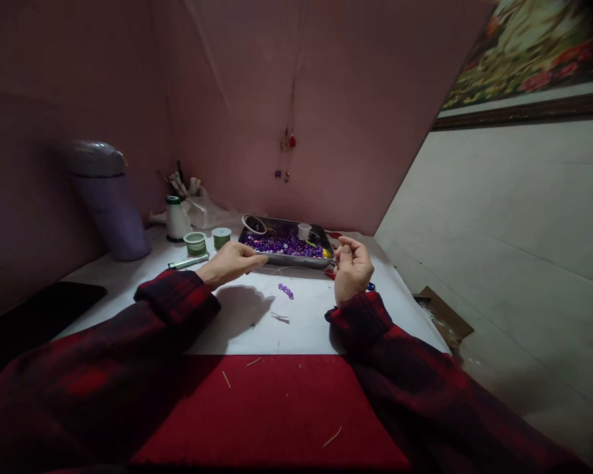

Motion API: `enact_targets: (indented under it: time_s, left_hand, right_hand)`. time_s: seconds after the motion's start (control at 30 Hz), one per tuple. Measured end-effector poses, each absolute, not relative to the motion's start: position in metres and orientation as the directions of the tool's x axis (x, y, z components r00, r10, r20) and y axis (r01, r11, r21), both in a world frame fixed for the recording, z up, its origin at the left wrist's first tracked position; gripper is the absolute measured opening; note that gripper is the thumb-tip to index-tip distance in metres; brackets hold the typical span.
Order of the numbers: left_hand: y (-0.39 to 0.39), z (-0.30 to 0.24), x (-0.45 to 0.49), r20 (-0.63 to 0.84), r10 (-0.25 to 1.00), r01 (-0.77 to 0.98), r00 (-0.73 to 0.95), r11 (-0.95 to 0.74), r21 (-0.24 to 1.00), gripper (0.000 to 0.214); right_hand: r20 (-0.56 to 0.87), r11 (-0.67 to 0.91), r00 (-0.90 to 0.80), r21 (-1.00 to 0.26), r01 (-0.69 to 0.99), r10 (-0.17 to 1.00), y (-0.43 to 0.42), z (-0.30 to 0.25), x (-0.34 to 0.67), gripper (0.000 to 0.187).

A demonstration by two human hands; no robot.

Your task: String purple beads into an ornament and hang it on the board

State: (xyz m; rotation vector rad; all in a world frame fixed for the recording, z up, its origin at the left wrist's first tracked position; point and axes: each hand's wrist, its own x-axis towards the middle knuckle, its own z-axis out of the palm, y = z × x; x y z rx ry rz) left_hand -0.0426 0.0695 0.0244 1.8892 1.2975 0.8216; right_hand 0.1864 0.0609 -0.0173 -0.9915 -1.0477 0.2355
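Observation:
My left hand (233, 263) is closed in a pinch, thumb against fingertips, in front of the tray's left corner. On the right, my right hand (353, 266) is raised with its fingertips pinched together. A thin pale thread (279, 270) curves faintly between the two hands; its ends at the fingertips are too fine to follow. Below it, a short row of purple beads (286, 291) lies on the white table cover. Behind the hands stands a dark metal tray (296, 261) holding many loose purple beads (281, 245), a small white cup (304, 231) and a round white-rimmed container (254, 224).
Two green thread spools (196, 244), a white thread cone (176, 220) and a slim cutter-like tool (188, 262) are at the left. A purple tumbler (113, 210) stands farther left. Cut thread bits (279, 318) lie near the red front cloth (271, 415). Beaded pendants (286, 141) hang on the wall.

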Motion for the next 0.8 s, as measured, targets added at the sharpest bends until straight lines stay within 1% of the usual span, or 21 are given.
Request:
enact_targets:
  time_s: [0.1,0.17,0.23,0.4,0.5,0.57,0.67,0.8]
  left_hand:
    - [0.073,0.030,-0.052,0.081,0.978,0.326,0.194,-0.142,0.935,0.045]
    - [0.075,0.031,-0.057,0.073,0.984,0.216,0.165,-0.108,0.970,0.046]
    - [0.076,0.030,-0.060,0.062,0.988,0.162,0.140,-0.084,0.983,0.046]
    - [0.077,0.028,-0.063,0.062,0.992,0.152,0.109,-0.078,0.985,0.046]
    - [0.077,0.028,-0.063,0.063,0.989,0.150,0.134,-0.084,0.985,0.047]
    - [0.077,0.027,-0.062,0.061,0.987,0.138,0.150,-0.082,0.987,0.048]
    - [0.078,0.025,-0.063,0.050,0.989,0.112,0.142,-0.066,0.992,0.049]
    - [0.081,0.022,-0.064,0.023,0.992,0.112,0.124,-0.037,0.993,0.049]
  right_hand:
    - [0.605,0.568,0.618,-0.770,0.291,0.503,0.069,-0.009,0.200,0.022]
    - [0.592,0.562,0.660,-0.771,0.298,0.462,0.074,-0.006,0.210,0.020]
    - [0.577,0.555,0.679,-0.779,0.291,0.453,0.079,-0.005,0.220,0.021]
    - [0.559,0.499,0.708,-0.802,0.329,0.432,0.086,-0.010,0.236,0.022]
    - [0.542,0.449,0.709,-0.824,0.344,0.452,0.088,-0.014,0.238,0.022]
    - [0.535,0.444,0.705,-0.830,0.337,0.466,0.088,-0.015,0.238,0.022]
    - [0.556,0.485,0.684,-0.812,0.324,0.473,0.085,-0.013,0.236,0.023]
    - [0.596,0.577,0.666,-0.762,0.294,0.448,0.076,-0.001,0.230,0.024]
